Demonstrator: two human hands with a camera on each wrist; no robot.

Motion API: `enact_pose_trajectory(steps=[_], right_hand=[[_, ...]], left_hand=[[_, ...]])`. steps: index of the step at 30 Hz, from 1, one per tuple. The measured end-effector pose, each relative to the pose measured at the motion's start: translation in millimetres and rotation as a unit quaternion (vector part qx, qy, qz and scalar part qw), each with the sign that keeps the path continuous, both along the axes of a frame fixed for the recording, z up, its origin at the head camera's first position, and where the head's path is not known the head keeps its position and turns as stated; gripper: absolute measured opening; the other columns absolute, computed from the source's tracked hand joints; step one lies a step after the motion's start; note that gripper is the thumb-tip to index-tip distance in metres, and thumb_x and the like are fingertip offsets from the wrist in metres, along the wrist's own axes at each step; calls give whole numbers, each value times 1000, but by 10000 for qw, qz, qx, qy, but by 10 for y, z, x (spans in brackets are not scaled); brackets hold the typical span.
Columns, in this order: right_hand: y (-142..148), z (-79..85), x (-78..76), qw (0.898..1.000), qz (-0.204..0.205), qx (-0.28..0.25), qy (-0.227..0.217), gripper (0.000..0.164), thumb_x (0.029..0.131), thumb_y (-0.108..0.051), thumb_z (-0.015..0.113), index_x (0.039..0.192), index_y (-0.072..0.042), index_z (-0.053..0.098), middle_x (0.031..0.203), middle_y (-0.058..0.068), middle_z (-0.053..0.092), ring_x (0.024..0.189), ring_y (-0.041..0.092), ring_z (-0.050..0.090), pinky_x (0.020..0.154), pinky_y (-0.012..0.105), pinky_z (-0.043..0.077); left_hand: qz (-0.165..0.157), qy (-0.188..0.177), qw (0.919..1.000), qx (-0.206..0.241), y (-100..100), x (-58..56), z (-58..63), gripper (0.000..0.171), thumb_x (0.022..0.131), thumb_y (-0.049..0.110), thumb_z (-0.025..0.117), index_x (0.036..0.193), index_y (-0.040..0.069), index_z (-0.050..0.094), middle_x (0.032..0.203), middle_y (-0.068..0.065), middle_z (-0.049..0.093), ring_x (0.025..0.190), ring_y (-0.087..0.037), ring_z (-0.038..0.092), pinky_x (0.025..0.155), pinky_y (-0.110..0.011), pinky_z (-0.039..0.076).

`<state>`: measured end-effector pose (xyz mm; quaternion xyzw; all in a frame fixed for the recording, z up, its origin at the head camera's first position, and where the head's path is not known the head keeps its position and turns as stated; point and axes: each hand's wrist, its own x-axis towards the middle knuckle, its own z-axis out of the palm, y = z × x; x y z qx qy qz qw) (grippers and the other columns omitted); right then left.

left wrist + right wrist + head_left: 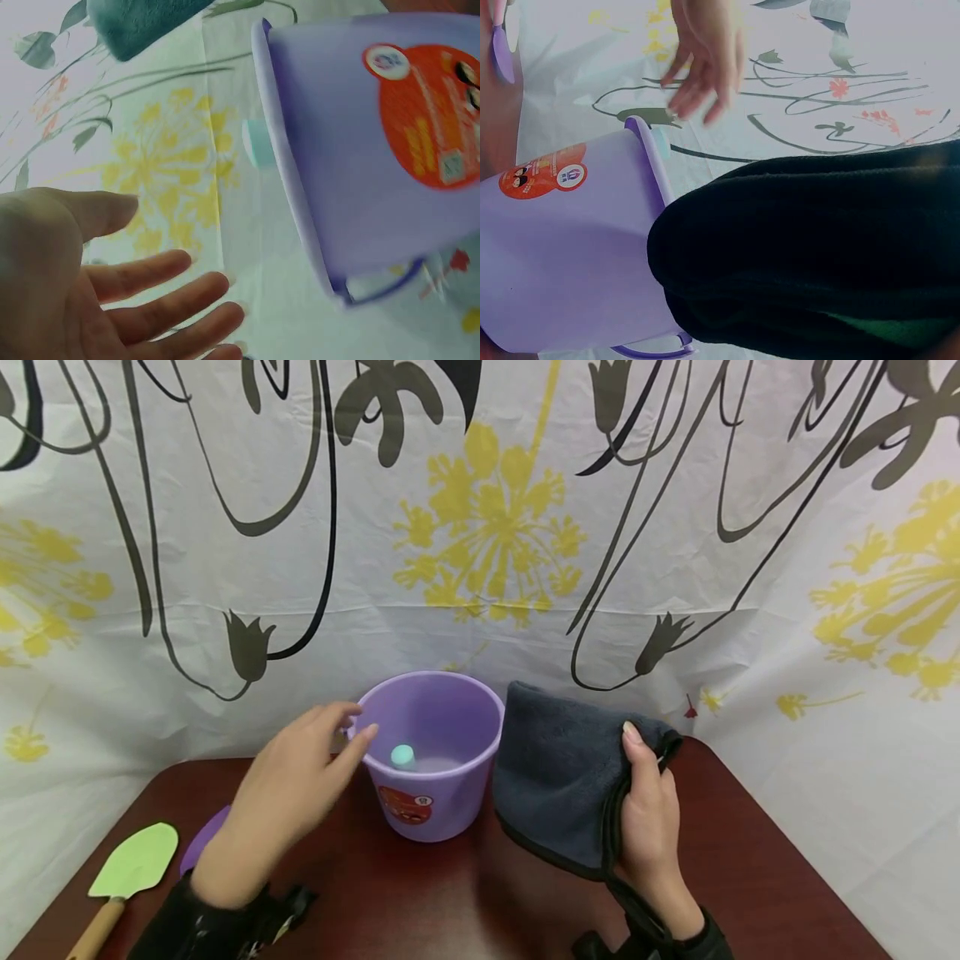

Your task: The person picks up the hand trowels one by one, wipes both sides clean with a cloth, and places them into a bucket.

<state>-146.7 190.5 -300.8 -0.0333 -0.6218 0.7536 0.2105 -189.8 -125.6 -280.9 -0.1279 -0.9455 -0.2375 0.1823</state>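
Observation:
A purple bucket stands upright on the table, with a red sticker on its front. Inside it shows the round mint-green top of an object; its lower part is hard to make out. My right hand grips a folded dark grey towel with black edging, thumb on the near face, beside the bucket's right rim. The towel hides most of that hand in the right wrist view. My left hand is at the bucket's left rim, fingers loosely spread and holding nothing; in the left wrist view the fingers are apart from the bucket.
A light green trowel with a wooden handle lies at the table's left edge. Near it is a purple item, mostly hidden by my left arm. A white patterned cloth hangs behind the dark red table.

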Motion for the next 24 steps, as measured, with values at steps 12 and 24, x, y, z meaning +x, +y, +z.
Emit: enact_pose_trajectory(steps=[12,24], right_hand=[[-16,5,13,10000,-36,41,-54,43,105,-47,49,88,-11,66,89,-2,71,82,19,70,81,28,56],[-15,5,29,10000,-45,28,-58,43,105,-47,48,84,-12,64,84,-2,71,78,18,69,78,28,56]], left_hand=[[1156,-655,9892,-624,-770,275,-711,49,101,45,56,120,1,63,106,-20,68,94,-43,66,72,-57,49],[1702,-2406,9513,-905,-1317,332,-1094,76,101,52,48,112,-23,45,94,-36,54,78,-48,62,66,-60,48]])
